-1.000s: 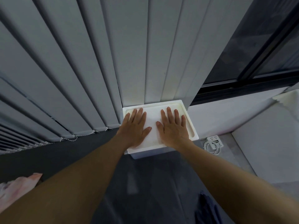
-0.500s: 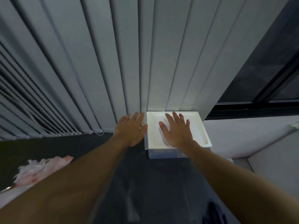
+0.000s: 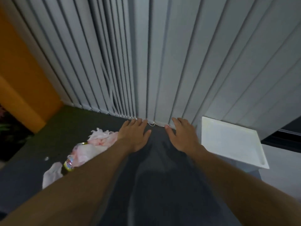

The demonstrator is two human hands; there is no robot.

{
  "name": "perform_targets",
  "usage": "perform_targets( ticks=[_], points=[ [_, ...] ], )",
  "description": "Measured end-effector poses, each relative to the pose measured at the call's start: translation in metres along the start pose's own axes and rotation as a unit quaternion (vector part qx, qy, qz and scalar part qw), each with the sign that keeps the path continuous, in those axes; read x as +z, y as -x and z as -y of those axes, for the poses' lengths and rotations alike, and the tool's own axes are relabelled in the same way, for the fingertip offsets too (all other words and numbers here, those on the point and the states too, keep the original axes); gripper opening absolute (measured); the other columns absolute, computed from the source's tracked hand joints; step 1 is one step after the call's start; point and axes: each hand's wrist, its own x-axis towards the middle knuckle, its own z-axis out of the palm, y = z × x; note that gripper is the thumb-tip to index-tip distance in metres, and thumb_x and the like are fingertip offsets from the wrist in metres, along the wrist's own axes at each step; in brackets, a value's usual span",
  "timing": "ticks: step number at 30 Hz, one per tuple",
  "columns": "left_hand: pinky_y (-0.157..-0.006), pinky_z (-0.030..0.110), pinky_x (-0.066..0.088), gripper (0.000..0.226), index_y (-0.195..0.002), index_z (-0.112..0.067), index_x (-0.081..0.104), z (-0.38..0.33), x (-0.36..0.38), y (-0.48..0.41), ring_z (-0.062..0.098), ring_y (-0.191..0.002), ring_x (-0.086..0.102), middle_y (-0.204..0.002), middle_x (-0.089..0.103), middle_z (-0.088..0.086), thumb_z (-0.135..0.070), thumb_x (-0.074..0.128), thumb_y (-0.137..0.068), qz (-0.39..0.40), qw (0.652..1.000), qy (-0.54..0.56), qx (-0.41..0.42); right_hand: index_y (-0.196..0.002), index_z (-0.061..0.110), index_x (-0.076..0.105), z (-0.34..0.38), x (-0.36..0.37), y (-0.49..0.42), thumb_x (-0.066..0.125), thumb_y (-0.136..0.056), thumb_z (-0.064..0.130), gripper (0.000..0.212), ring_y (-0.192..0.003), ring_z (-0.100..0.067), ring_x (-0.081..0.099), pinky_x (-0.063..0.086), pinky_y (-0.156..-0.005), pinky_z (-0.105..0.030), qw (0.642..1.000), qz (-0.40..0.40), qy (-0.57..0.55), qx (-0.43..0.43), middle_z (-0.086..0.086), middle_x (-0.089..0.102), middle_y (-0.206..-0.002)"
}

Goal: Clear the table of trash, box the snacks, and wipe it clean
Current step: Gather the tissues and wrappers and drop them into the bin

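Two empty, flat hands (image 3: 135, 136) (image 3: 182, 136) over bare table (image 3: 159, 185) between trash (image 3: 91, 149) and white box (image 3: 231, 142).

Count: 2 hands, left (image 3: 136, 136) and right (image 3: 182, 136), both flat and empty. 1 white lidded box (image 3: 231, 141) at 3 o'clock. 1 can (image 3: 69, 164) at 9 o'clock. 1 pile of crumpled tissues (image 3: 96, 144) at 9 o'clock. 1 bench (image 3: 32, 168).
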Motion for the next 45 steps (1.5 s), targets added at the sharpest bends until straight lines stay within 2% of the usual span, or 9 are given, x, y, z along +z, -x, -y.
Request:
perform_targets(
  ticks=[5,14,21,28,32,36,41,43,45],
  points=[
    [-0.122,0.045,0.013,0.066,-0.159,-0.022,0.013,0.066,-0.003,0.036,0.026,-0.152,0.016,-0.166,0.018,0.003,-0.054,0.021,-0.102,0.026,0.998,0.017,-0.046,-0.142,0.020,0.044,0.073,0.024,0.000,0.035,-0.098,0.059,0.059,-0.135,-0.028,0.038,0.029,-0.112,-0.049,0.999,0.014,-0.019,-0.040,-0.008,0.047,-0.144],
    [-0.121,0.048,0.017,0.066,-0.159,-0.026,0.014,0.173,-0.008,0.085,0.026,-0.151,0.020,-0.166,0.018,0.002,-0.059,0.017,-0.101,0.026,0.997,0.037,-0.059,-0.150,0.022,0.033,0.183,0.055,0.006,0.035,-0.095,0.065,0.069,-0.143,-0.026,0.030,0.027,-0.116,-0.049,0.996,0.049,-0.050,-0.063,-0.007,0.036,-0.154],
    [-0.119,0.053,0.022,0.065,-0.157,-0.028,0.011,0.237,0.009,0.116,0.029,-0.150,0.023,-0.166,0.017,0.004,-0.056,0.026,-0.100,0.055,0.994,0.044,-0.083,-0.151,0.023,0.031,0.230,0.082,0.012,0.040,-0.094,0.064,0.070,-0.144,-0.024,0.029,0.029,-0.114,-0.051,0.992,0.091,-0.055,-0.063,-0.004,0.032,-0.156],
    [-0.119,0.053,0.024,0.074,-0.158,-0.025,0.007,0.274,0.040,0.136,0.028,-0.150,0.022,-0.166,0.012,0.004,-0.046,0.043,-0.096,0.113,0.980,0.098,-0.133,-0.149,0.030,0.029,0.254,0.119,0.006,0.053,-0.084,0.070,0.080,-0.141,-0.025,0.032,0.033,-0.112,-0.052,0.984,0.153,-0.043,-0.076,-0.001,0.031,-0.155],
    [-0.111,0.047,0.033,0.074,-0.155,-0.021,0.016,0.284,0.063,0.146,0.028,-0.141,0.038,-0.159,0.028,0.005,-0.038,0.053,-0.093,0.106,0.976,0.123,-0.143,-0.150,0.033,0.026,0.261,0.153,-0.003,0.059,-0.077,0.072,0.089,-0.144,-0.024,0.026,0.032,-0.113,-0.049,0.975,0.204,-0.038,-0.080,0.000,0.026,-0.157],
    [-0.110,0.047,0.038,0.076,-0.155,-0.020,0.018,0.291,0.086,0.144,0.030,-0.137,0.043,-0.156,0.034,0.006,-0.039,0.058,-0.093,0.121,0.964,0.163,-0.169,-0.146,0.041,0.022,0.265,0.187,-0.014,0.067,-0.072,0.067,0.090,-0.147,-0.023,0.017,0.030,-0.113,-0.051,0.962,0.253,-0.042,-0.095,-0.002,0.021,-0.159],
    [-0.104,0.047,0.043,0.081,-0.157,-0.021,0.014,0.294,0.109,0.131,0.035,-0.129,0.050,-0.150,0.038,0.009,-0.031,0.061,-0.092,0.138,0.952,0.207,-0.181,-0.149,0.054,0.005,0.260,0.229,-0.033,0.064,-0.075,0.066,0.095,-0.150,-0.030,-0.009,0.017,-0.117,-0.059,0.924,0.365,-0.011,-0.115,0.004,-0.005,-0.163],
    [-0.100,0.046,0.045,0.082,-0.156,-0.019,0.016,0.294,0.116,0.127,0.037,-0.125,0.051,-0.144,0.042,0.011,-0.028,0.064,-0.090,0.136,0.942,0.238,-0.191,-0.151,0.051,0.009,0.257,0.238,-0.041,0.062,-0.078,0.063,0.090,-0.149,-0.031,-0.004,0.013,-0.119,-0.054,0.914,0.374,0.002,-0.154,0.000,0.004,-0.162],
    [-0.095,0.040,0.045,0.079,-0.153,-0.016,0.023,0.295,0.122,0.123,0.035,-0.122,0.053,-0.138,0.048,0.011,-0.026,0.066,-0.088,0.125,0.933,0.264,-0.208,-0.150,0.037,0.028,0.249,0.243,-0.047,0.063,-0.083,0.053,0.078,-0.142,-0.030,0.023,0.025,-0.115,-0.044,0.918,0.349,-0.012,-0.189,-0.006,0.033,-0.153]
  ],
)
